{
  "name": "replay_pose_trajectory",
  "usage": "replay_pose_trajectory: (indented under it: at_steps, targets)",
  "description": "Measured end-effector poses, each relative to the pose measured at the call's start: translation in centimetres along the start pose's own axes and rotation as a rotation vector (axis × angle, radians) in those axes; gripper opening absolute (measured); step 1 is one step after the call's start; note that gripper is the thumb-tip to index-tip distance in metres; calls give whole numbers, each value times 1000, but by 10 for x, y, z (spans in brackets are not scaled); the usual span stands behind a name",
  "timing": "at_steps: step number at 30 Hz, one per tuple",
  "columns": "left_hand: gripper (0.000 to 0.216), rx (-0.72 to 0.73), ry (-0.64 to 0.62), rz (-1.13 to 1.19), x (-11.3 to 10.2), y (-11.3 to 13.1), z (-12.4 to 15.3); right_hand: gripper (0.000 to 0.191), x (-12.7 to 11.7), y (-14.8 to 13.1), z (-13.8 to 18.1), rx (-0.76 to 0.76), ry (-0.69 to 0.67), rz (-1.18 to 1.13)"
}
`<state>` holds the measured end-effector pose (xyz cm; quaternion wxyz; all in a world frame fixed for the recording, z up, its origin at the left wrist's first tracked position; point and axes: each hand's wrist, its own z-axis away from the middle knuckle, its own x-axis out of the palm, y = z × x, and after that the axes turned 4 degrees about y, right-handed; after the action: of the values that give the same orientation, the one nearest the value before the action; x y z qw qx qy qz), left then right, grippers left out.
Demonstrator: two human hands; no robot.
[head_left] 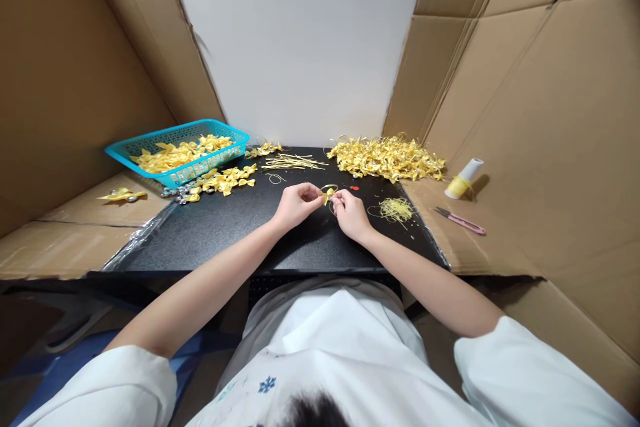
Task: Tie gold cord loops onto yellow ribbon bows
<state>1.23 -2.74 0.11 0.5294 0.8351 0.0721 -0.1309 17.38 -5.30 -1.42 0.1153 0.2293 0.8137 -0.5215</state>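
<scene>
Head view: a yellow ribbon bow (pixel 329 194) is clamped between the fingertips of the left hand (pixel 301 204) and right hand (pixel 352 212), seemingly for steadiness, over the black tabletop (pixel 200 222); pink snips (pixel 461 221) are laid rightward, likely for easy reach.

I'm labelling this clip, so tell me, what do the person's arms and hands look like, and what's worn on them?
Both the left hand and right hand are ungloved, with no watch or bracelet visible. The forearms are bare below loose, plain white sleeves.
</scene>
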Motion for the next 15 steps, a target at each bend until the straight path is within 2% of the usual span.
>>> replay_pose_trajectory:
  at_steps: [8, 15]
  targets:
    - [23, -11, 16, -16, 0, 0, -1, 13, 1, -3, 1, 43, -11, -33]
    - [24, 55, 14, -58, 1, 2, 1, 11, 2, -2, 2, 31, 12, -32]
